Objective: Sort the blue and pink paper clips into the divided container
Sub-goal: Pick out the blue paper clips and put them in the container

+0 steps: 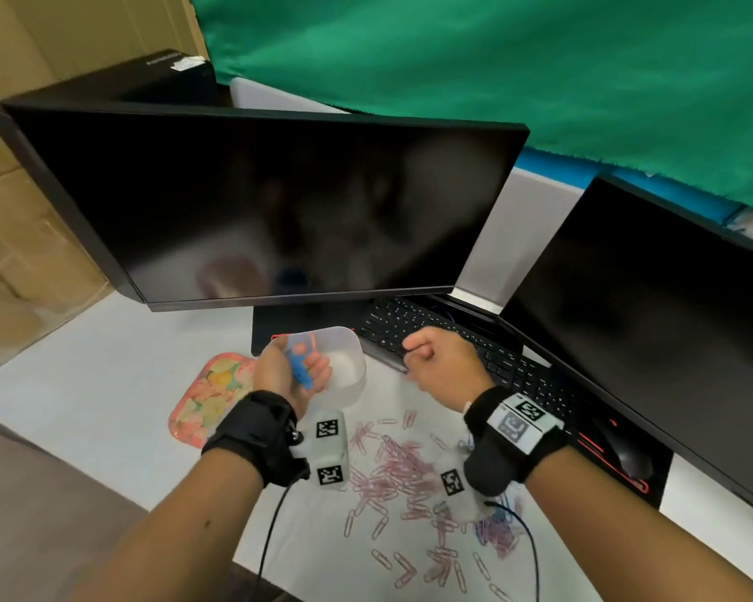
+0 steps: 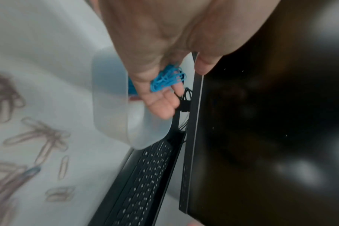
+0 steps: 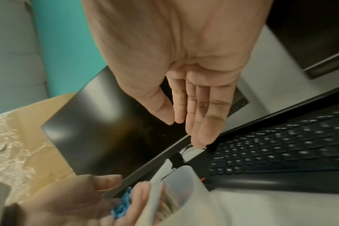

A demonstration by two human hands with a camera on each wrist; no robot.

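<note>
My left hand (image 1: 298, 362) is cupped palm up and holds a bunch of blue paper clips (image 1: 300, 368) right beside the near left rim of the translucent white container (image 1: 348, 362). In the left wrist view the blue paper clips (image 2: 166, 79) lie between my fingers and thumb, above the container (image 2: 110, 107). My right hand (image 1: 418, 351) hovers to the right of the container, over the keyboard's edge. The right wrist view shows the right hand (image 3: 182, 130) with straight, relaxed fingers (image 3: 201, 122) and nothing in it. A loose pile of pink paper clips (image 1: 403, 471) lies on the white table between my wrists.
A big dark monitor (image 1: 257, 202) stands just behind the container, its stand base next to it. A black keyboard (image 1: 466, 345) runs to the right, then a second monitor (image 1: 653, 332) and a mouse (image 1: 627, 458). A floral tray (image 1: 209, 397) lies at the left. Some bluish clips (image 1: 494, 530) lie near my right forearm.
</note>
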